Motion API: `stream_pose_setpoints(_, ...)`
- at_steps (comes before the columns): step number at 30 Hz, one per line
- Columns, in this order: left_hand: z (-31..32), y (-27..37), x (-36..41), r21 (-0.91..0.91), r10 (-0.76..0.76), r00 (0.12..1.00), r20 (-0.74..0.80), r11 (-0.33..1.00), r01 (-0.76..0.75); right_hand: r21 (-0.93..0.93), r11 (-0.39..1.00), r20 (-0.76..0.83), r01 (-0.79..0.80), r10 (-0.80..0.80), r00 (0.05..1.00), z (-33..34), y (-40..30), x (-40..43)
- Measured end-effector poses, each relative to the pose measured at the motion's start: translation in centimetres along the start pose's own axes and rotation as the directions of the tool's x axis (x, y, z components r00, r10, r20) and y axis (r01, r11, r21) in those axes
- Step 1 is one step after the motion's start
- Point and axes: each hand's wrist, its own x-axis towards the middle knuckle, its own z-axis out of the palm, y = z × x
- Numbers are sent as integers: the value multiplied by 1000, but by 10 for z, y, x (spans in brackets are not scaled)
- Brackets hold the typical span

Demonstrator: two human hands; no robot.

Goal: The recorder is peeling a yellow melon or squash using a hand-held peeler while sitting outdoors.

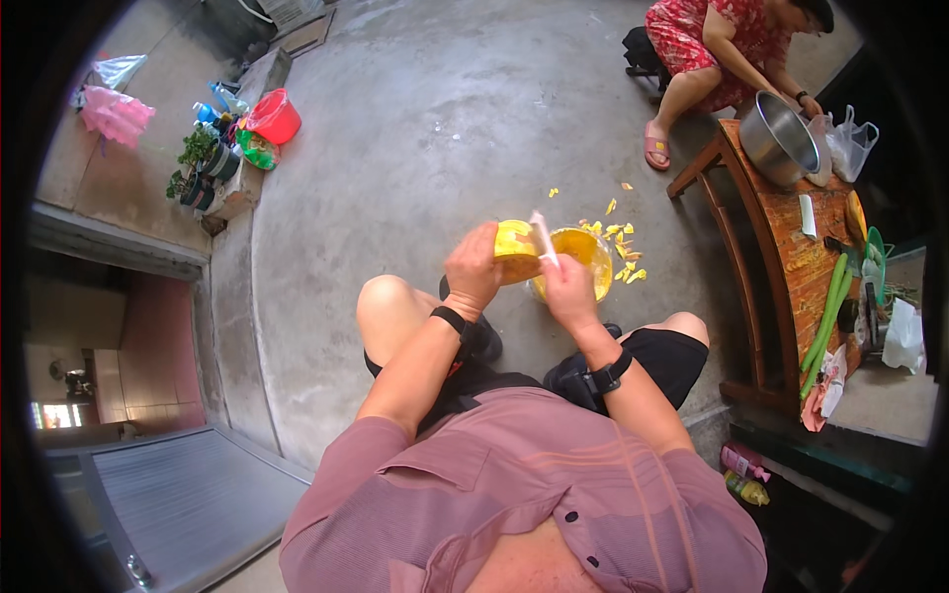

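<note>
My left hand (474, 268) grips a chunk of pumpkin (513, 242) by its left side. Its upper face is yellow with part of the rind off, and the lower side looks orange. In my right hand (569, 293) is a slim pale peeler or knife (543, 236), blurred and held against the right edge of the chunk. Below and partly behind that hand, a round yellow basin (602, 259) with a clear-looking rim rests on the concrete floor. Yellow peel scraps (619, 236) lie scattered to its right.
To the right, a wooden table (775, 244) bears a steel pot (778, 139), long green gourds (827, 326) and plastic bags (851, 144). Behind it, a person (715, 59) in red sits reaching toward the bags. A red bucket (274, 116) and potted plants (199, 152) line the left ledge.
</note>
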Motion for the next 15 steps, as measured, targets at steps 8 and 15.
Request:
stream_pose_setpoints(8,2,-1,0,38,97,995,0,995,-97,-342,933,168,110,-54,984,-3,-51,3)
stream_pose_setpoints(15,2,2,-4,34,151,988,22,988,-152,-252,965,145,67,-31,989,-5,-17,-3)
